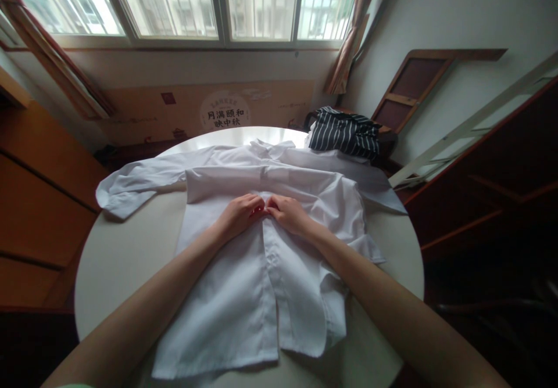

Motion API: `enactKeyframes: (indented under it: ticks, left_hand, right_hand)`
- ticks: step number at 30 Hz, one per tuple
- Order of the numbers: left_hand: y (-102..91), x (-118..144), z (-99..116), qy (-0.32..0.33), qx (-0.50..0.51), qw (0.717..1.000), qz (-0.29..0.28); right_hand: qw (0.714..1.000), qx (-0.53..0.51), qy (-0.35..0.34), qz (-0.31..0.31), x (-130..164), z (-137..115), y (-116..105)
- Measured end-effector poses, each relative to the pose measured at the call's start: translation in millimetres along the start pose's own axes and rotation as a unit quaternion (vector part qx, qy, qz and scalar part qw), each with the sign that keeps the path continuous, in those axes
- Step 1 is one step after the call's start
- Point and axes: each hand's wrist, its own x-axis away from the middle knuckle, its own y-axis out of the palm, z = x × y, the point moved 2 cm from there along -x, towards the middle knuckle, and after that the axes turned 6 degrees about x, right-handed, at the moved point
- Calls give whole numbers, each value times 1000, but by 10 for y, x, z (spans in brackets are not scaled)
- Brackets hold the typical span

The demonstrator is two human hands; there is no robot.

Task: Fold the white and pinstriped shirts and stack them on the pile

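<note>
A round table (pixel 117 260) bears a white shirt (pixel 244 295) spread front-up, collar toward the window. The left hand (pixel 239 214) and right hand (pixel 290 214) meet at its placket, fingers pinched on the cloth (a button, likely). Buttoning seems under way; the next button sits lower and wants aligned edges.
</note>
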Motion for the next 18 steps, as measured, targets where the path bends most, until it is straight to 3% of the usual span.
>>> enactKeyframes:
  ticks: [18]
  left_hand:
    - [5, 0, -26, -12, 26, 1000, -3]
  right_hand:
    - [1000, -1, 4, -3, 8, -4, -12]
